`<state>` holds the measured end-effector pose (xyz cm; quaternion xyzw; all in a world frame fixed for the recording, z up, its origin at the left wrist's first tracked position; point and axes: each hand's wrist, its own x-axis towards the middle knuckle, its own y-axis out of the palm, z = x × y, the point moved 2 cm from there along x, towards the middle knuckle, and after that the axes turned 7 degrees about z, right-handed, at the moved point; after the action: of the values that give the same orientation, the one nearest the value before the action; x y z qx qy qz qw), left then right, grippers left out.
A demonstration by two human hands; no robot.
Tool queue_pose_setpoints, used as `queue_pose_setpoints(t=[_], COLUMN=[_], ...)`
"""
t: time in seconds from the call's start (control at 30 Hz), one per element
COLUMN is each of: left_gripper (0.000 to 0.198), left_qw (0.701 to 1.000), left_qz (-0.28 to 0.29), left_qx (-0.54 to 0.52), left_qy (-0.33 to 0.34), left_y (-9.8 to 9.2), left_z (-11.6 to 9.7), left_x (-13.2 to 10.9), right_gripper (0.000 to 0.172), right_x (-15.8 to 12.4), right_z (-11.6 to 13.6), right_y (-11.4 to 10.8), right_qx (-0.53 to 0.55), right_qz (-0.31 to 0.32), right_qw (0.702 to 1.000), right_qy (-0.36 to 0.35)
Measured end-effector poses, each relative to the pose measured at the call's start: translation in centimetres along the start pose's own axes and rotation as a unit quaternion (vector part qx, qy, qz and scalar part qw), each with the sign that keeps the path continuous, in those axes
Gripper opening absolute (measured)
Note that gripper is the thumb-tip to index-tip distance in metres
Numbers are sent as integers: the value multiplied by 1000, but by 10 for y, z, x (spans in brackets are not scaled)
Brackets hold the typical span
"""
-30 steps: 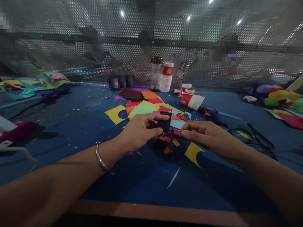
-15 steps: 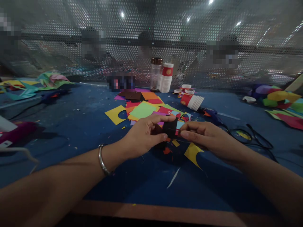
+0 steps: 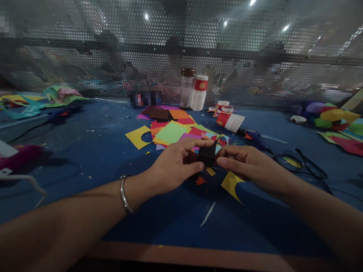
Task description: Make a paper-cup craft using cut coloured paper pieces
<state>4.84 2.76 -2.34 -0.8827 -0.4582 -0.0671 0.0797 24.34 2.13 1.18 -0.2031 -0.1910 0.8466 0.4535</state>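
A small piece of black paper (image 3: 207, 154), which looks folded or bent, is held up over the blue table. My left hand (image 3: 176, 162) grips it from the left, thumb below and index finger along its top edge. From the right, my right hand (image 3: 244, 162) pinches at its right edge with thumb and fingertips. Beneath and behind the hands lie coloured paper sheets, with a light green sheet (image 3: 171, 132) on top. A yellow cut sheet (image 3: 232, 185) and an orange scrap (image 3: 200, 180) rest close below the hands.
Behind the papers stand a clear bottle (image 3: 186, 90) and a stack of paper cups (image 3: 199, 94); another cup stack (image 3: 230, 122) lies on its side. A glue gun (image 3: 253, 139) with a black cord is at right. A perforated metal screen (image 3: 153, 34) closes the back.
The black paper has shifted slightly right, closer to my right hand, and shows a more angled shape. My left hand has moved a little to the right with it.
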Motion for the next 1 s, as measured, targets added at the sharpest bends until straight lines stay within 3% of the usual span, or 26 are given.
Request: queue_pose_setpoints(t=[0.33, 0.7, 1.0], left_gripper=[57, 64, 61], left_qw=[1000, 999, 999], left_qz=[1, 24, 35], left_qx=[-4, -7, 8], left_qy=[6, -43, -24], left_y=[1, -2, -2], left_z=[0, 0, 1], left_x=[-1, -1, 0], right_gripper=[49, 47, 47], right_x=[-1, -1, -1], right_z=[1, -4, -1], right_y=[2, 2, 5], right_qx=[1, 10, 23], right_qz=[-16, 0, -4], right_qw=[1000, 1000, 1000], right_qy=[-2, 8, -2])
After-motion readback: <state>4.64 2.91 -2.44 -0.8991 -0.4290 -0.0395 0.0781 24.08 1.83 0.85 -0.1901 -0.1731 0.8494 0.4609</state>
